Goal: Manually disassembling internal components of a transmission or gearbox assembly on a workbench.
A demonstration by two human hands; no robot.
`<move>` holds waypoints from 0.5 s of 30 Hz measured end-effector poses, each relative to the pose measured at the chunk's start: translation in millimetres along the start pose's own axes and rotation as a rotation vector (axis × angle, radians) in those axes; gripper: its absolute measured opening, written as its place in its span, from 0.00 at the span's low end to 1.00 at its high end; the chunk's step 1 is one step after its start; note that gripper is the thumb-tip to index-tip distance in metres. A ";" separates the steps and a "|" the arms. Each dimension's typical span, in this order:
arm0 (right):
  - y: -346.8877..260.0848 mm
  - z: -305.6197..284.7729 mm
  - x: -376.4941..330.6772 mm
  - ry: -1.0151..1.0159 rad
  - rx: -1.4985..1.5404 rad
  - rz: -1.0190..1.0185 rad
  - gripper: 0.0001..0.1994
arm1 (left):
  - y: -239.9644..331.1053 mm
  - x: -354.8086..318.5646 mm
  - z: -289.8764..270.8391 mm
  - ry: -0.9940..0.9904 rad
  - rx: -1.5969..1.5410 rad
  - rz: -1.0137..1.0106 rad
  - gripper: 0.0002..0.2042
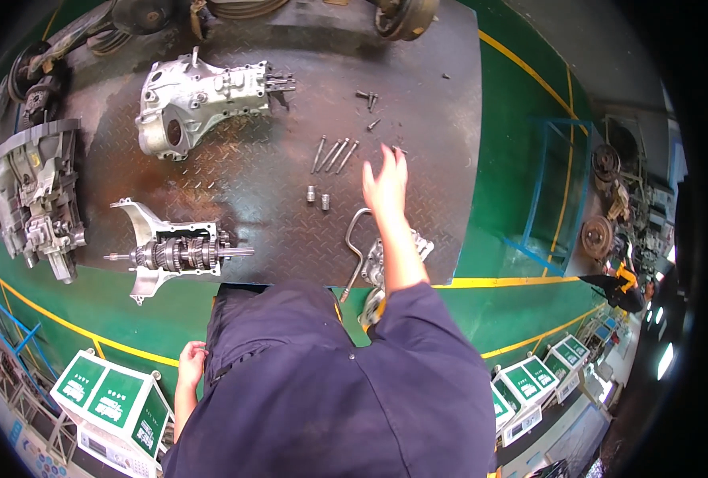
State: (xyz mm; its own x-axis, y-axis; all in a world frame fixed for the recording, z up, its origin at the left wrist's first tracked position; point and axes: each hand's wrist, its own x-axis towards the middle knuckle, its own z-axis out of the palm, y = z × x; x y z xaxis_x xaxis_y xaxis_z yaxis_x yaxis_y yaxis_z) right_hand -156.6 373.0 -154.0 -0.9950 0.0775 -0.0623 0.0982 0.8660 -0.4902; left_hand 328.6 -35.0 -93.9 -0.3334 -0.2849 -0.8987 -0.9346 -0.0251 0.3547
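My right hand (386,187) reaches over the metal-topped table, thumb and fingers spread. Its fingertips are at a small bolt (400,150), and whether they touch it is hard to tell. Left of this hand lie several long bolts (340,155) side by side, with two metal sockets (318,197) nearer me. Short bolts (372,102) are scattered farther off. Under my right forearm are a bent crank-handle wrench (355,248) and a cast metal cover (376,263), partly hidden. My left hand (191,365) hangs beside my body with curled fingers; what they hold, if anything, is unclear.
A silver gearbox housing (211,99) lies at the far left of the table (274,231). Nearer is an open half housing with a gear shaft (183,253). Another gearbox (39,191) stands at the left edge. Green-and-white boxes (107,394) are behind me.
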 end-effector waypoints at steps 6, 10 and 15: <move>50.2 -64.6 -162.9 -0.100 -0.436 0.512 0.54 | 0.5 21.8 -3.3 -0.017 -0.032 -0.014 0.12; 80.1 -42.5 -205.3 -0.006 -0.236 0.553 0.57 | 11.2 32.8 -4.9 -0.039 0.045 0.000 0.11; 100.3 -32.0 -191.2 0.191 -0.049 0.425 0.40 | 11.4 40.9 -18.1 -0.012 0.098 0.022 0.11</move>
State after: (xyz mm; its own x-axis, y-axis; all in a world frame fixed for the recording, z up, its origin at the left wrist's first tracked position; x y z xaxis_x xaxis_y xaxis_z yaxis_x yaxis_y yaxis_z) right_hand 43.0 460.8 -163.4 -0.8524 0.5158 -0.0856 0.5014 0.7600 -0.4135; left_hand 306.6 -64.3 -122.0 -0.3552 -0.2732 -0.8940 -0.9344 0.0752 0.3482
